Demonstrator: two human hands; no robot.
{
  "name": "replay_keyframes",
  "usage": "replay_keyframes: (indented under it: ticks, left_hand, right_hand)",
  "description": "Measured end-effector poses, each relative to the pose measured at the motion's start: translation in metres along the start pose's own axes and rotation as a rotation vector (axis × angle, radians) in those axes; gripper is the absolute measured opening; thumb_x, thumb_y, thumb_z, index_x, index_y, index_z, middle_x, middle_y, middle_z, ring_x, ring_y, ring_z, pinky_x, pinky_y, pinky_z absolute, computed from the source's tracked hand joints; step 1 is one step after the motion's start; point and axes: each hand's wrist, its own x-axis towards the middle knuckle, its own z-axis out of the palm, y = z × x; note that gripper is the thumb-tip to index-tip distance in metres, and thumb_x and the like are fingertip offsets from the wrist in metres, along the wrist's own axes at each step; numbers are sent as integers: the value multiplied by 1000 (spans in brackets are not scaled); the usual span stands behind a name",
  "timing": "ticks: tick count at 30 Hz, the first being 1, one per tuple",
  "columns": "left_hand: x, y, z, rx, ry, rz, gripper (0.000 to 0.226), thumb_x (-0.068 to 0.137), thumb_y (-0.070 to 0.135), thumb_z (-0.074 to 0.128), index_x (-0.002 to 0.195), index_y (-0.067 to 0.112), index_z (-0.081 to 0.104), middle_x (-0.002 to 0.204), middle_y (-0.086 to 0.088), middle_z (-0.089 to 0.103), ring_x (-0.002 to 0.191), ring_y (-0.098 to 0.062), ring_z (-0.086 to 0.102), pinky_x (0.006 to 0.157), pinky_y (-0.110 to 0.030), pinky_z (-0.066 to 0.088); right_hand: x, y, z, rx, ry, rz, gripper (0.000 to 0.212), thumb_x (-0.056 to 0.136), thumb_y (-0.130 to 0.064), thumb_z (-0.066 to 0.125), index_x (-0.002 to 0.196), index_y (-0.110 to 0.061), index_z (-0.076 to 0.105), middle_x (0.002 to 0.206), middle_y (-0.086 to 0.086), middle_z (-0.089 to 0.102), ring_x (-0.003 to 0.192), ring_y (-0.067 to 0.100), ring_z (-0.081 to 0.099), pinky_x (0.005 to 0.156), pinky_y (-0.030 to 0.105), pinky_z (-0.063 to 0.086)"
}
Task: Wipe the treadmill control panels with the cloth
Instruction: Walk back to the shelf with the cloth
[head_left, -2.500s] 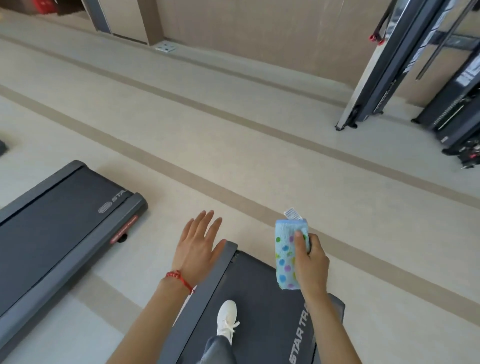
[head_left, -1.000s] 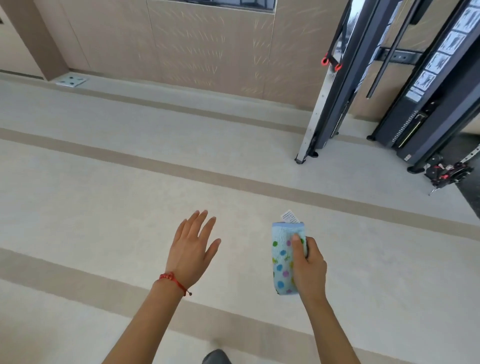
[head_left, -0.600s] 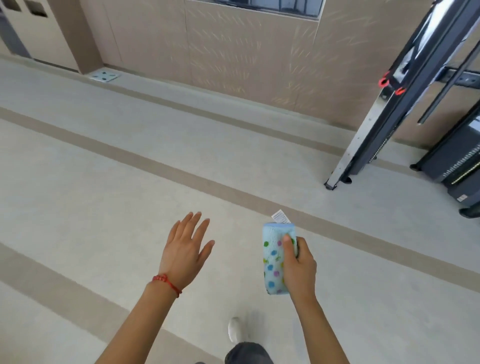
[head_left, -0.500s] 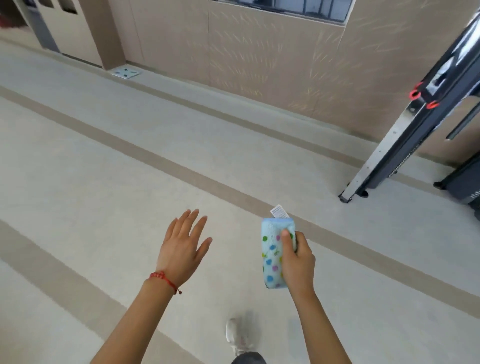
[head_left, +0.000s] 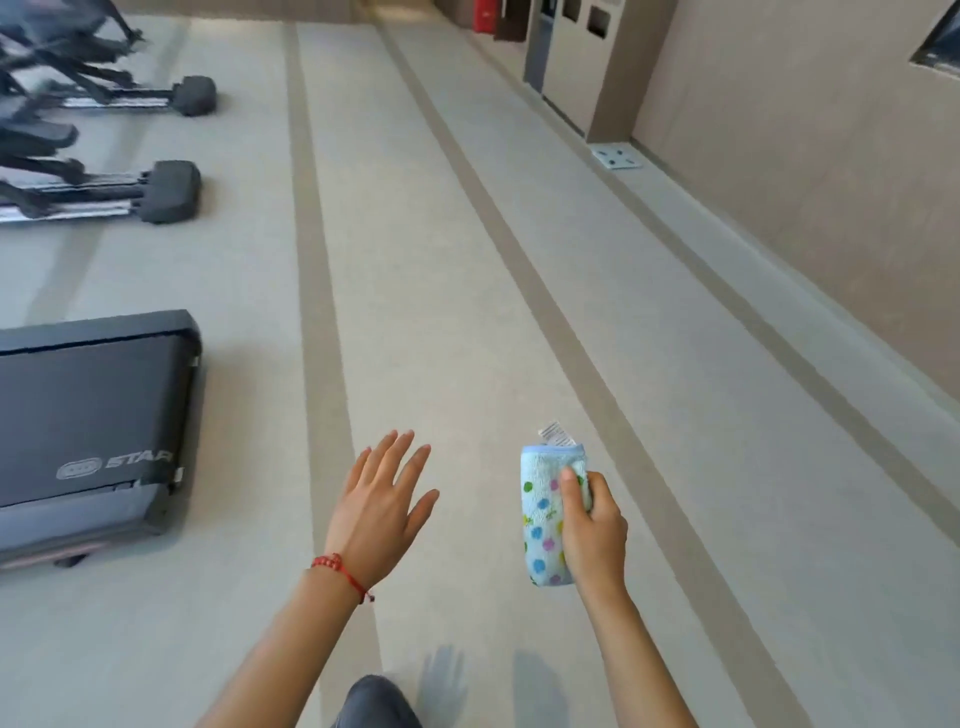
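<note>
Bare floor (head_left: 467, 312) lies open ahead; treadmill (head_left: 93, 415) blocks left; wall (head_left: 810, 156) bounds right.

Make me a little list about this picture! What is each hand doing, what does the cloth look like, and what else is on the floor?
left hand: the left hand is open with fingers spread, holding nothing
wrist: a red bracelet sits on the left wrist
right hand: the right hand grips the cloth
cloth: the cloth is light blue with coloured dots, folded, with a white tag at its top
treadmill: the end of a dark treadmill lies on the left; no control panel is in view
other machines: blurred black exercise machines at the upper left
floor: beige floor with darker stripes
</note>
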Motion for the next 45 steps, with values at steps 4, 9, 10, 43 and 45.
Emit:
replay_keyframes:
  ticks: [4,9,10,43,45]
  left_hand:
    - [16,-55,-12,48,48,-166,57,99,48,18,121,9,53,127,-15,56,121,-30,44,101,-41,29]
    - [63,-134,-17,106,69,-274,62,98,49,18,120,7,58,128,-16,55,121,-32,46,103,-40,26]
    - [76,-150,-16,114,71,-286,63,98,49,18,120,7,58,128,-15,55,121,-31,44,103,-41,28]
    - [663,-530,-9,127,58,-340,64,98,51,18,123,7,56,128,-18,55,119,-37,50,96,-53,38]
    - [697,-561,-6,136,48,-334,62,97,50,21,124,7,56,129,-17,55,119,-37,50,96,-52,36]
  right_hand:
    - [36,-30,69,-24,-174,-47,25,94,-32,47,71,-21,48,66,-6,60,60,8,57,50,22,39]
    - [91,-67,156,-31,-292,-92,25,93,-33,47,71,-21,48,66,-4,60,60,11,59,51,23,41]
    - [103,-76,174,-34,-302,-97,26,93,-33,47,71,-21,48,66,-4,60,60,12,59,51,24,41]
    - [630,-389,547,-5,-295,-175,25,93,-36,47,80,-16,53,72,-2,62,65,13,61,55,27,45]
    - [660,-403,579,-2,-307,-168,26,93,-36,47,82,-14,54,72,-3,62,66,13,61,54,24,43]
